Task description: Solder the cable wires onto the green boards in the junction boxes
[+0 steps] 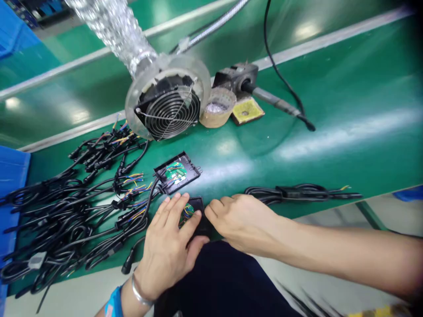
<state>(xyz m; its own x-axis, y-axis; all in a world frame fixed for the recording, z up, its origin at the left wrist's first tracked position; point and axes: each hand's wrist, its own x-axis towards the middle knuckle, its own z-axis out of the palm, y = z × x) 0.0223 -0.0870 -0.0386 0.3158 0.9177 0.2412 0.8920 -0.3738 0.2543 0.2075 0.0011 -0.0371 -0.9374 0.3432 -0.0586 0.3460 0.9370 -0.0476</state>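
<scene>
Steadying the nearer black case (199, 206) right by the near edge of the bench (330, 149), the left hand (167, 240) lay spread over it, fingers extended, thumb low at its near side. The right hand (243, 218) was curled up tight against the case's three o'clock side; whether it pinched anything, I couldn't tell. And there was the worry: thin wires (189, 210) showed over the little green board inside, just under those left fingers. One careless press could have trapped a wire or strained a joint. A hard shove from three o'clock, with the left palm slipping, might have skewed the case, and towards six o'clock there was precious little bench to catch it!

Up at eleven o'clock sat a second open case (192, 172), its board bare, close enough for a stray knuckle to knock. The black cables (76, 207) sprawled around nine o'clock, so a snag there could have tugged it askew. Between one and two, well clear, the soldering iron (276, 102) leaned out of its stand (236, 75); a catch on its cord (276, 66) might have pulled it loose.
</scene>
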